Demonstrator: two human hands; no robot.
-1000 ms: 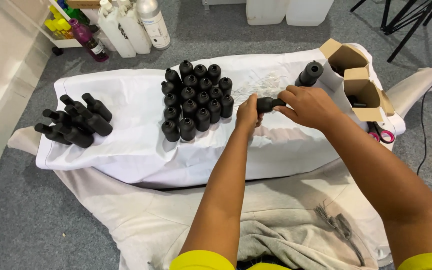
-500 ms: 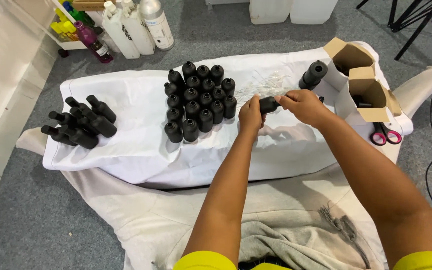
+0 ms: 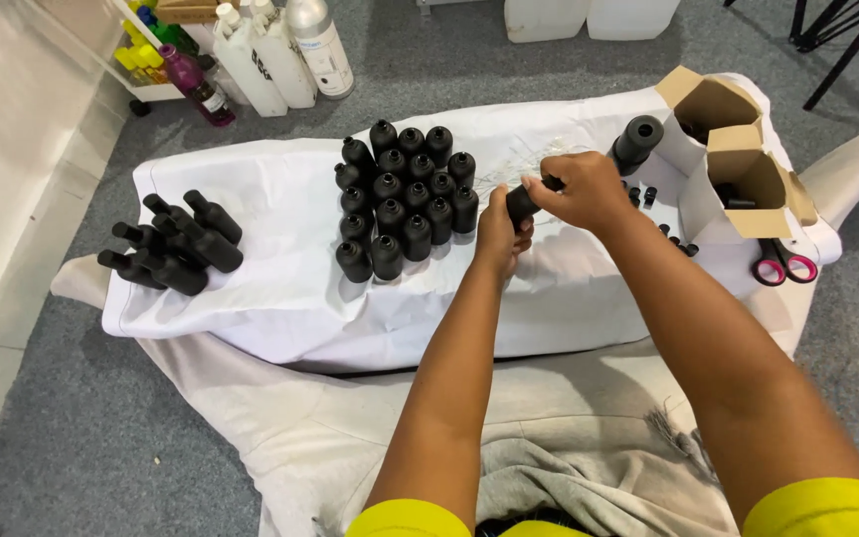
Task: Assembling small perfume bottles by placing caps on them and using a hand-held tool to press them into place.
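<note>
Head view: I am holding a small black bottle [image 3: 526, 199] just right of the frame's middle, above the white cloth [image 3: 280, 288]. My left hand [image 3: 499, 231] is wrapping its lower end from below, and my right hand [image 3: 581, 189] is closing over its upper end, both hands tight on it. Just left of my hands, the upright cluster of black bottles [image 3: 402, 199] is standing very near, leaving only a narrow strip of cloth between. To the right, a lone upright bottle [image 3: 637, 141] and the open cardboard boxes [image 3: 738, 164] are crowding the cloth's right edge, with scissors [image 3: 782, 267] beside them. The widest bare cloth is lying toward lower left, between the cluster and the pile of lying bottles [image 3: 173, 244] at the left edge. Compared with half a second ago, my hands are sitting in nearly the same spot, still clasped on the bottle.
</note>
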